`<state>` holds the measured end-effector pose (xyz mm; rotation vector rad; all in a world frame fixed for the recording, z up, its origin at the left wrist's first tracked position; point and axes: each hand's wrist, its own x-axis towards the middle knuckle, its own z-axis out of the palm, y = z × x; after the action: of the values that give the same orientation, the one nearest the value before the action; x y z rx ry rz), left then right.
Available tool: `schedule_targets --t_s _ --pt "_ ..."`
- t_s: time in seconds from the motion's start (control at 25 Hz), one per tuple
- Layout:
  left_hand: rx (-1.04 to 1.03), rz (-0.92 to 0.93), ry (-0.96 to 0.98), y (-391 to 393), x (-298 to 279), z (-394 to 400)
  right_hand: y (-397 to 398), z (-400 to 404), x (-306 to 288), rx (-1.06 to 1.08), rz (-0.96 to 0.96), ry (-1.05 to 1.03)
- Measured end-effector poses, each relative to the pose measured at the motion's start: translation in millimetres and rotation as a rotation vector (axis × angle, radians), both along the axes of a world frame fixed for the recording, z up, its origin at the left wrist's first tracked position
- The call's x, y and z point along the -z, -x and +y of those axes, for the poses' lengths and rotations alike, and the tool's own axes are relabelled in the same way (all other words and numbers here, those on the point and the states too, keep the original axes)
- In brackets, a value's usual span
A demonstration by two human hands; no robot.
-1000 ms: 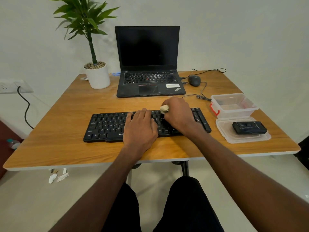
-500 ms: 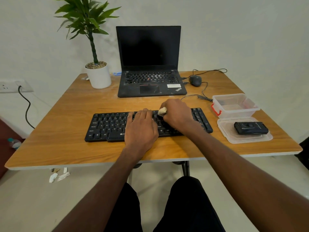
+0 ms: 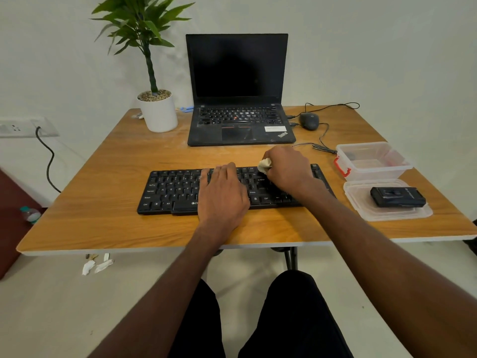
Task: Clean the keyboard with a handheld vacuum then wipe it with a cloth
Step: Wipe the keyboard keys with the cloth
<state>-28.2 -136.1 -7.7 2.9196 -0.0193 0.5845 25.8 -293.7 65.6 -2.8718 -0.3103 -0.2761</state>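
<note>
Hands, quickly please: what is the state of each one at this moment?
Left hand: open, lying flat on the keyboard, holding nothing.
Right hand: closed around a crumpled cloth, pressed on the keys.

Black keyboard [image 3: 180, 189], pale cream cloth [image 3: 264, 165], orange-brown wood-grain table [image 3: 116, 177], white plant pot [image 3: 160, 115].
</note>
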Motion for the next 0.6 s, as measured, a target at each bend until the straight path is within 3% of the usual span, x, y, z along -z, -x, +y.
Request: schedule_targets --t_s 0.12,0.28,0.4,0.52,0.6 --pt "0.001 -0.015 0.011 1.0 -1.1 -0.5 -2.2 11.9 3.9 -0.023 0.009 -0.070" --pt "-0.005 -0.029 0.041 0.3 -2.2 -0.5 -1.6 11.0 -6.2 -0.209 0.144 -0.115" --pt "-0.019 -0.032 0.064 2.2 -3.3 -0.9 6.3 15.4 -1.6 -0.194 0.084 -0.011" --pt "-0.021 -0.027 0.086 4.0 -7.6 -1.5 18.8 16.5 1.7 -0.228 0.165 -0.054" --pt "-0.024 -0.038 0.087 6.3 -6.9 -1.6 22.8 11.0 3.6 -0.154 0.114 -0.027"
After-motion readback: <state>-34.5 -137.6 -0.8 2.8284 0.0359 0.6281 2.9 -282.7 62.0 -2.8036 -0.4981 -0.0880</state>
